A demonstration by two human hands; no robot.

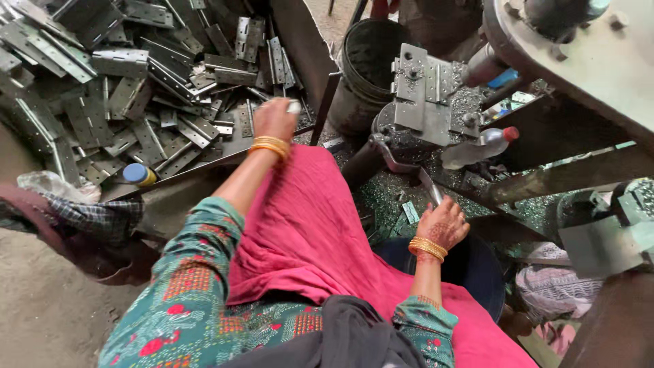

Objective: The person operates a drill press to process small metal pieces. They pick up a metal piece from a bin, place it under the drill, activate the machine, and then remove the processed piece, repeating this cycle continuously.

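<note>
While the big heap of flat metal hinge plates (122, 82) is spread over the whole upper left of the view, a press machine (579, 61) is seen at the upper right, with a steel die block (426, 92) fixed at its front. A dark bucket (368, 65) is stood between the heap and the die block. A pink cloth (306, 232) is draped over the person's lap, running from the near edge of the heap down to the lower right. A plastic bottle with a red cap (480, 144) is laid just beside the die block, on its right. The left hand (274, 117) is stretched out to the near right edge of the heap, and a small pale piece (293, 106) is gripped in its closed fingers. The right hand (444, 223) is held below the die block, and a narrow metal strip (430, 185) is pinched in its fingertips, tilted up toward the block. A blue-and-yellow bottle cap (138, 174) is seen at the lower edge of the heap.
</note>
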